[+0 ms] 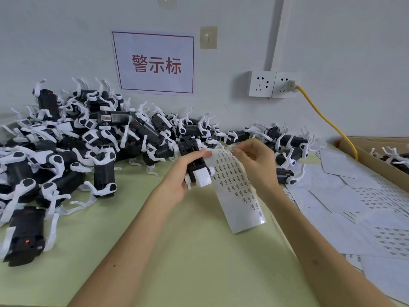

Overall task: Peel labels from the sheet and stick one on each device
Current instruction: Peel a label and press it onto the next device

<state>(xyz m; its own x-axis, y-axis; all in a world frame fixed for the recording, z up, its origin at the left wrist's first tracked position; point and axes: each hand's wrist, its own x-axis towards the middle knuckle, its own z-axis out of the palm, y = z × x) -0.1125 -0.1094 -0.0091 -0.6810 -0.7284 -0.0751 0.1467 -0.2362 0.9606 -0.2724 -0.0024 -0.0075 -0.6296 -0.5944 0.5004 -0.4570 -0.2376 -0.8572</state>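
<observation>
Head view: the left hand (182,173) grips a black-and-white device (195,167) just above the desk (177,251). Its fingers are curled under and around the body, and the white end of the device points toward the person. The thumb lies along the top, with its tip on the upper left corner of the label sheet (239,196). The right hand (254,161), just to the right of the left, has its fingers bent, and its thumb and forefinger pinch the top edge of the sheet. The sheet is a long white strip printed with rows of small dark labels. It touches the right side of the device and hangs between the two forearms, curving down to the desk in front of the right wrist.

A big pile of devices (77,147), black bodies with white clips, lies left of the left hand and runs on behind both hands along the wall. A few more lie just beyond the right hand. Loose white backing sheets (354,207) are spread over the desk to the right of the right forearm, some with rows of labels on them. Beyond them, far to the right, is a cardboard box (365,156) with more devices in it.

On the wall above the hands hangs a sign (155,63) with red characters. To its right are two wall sockets (274,84), and a yellow cable (327,120) runs from one of them down toward the box.
</observation>
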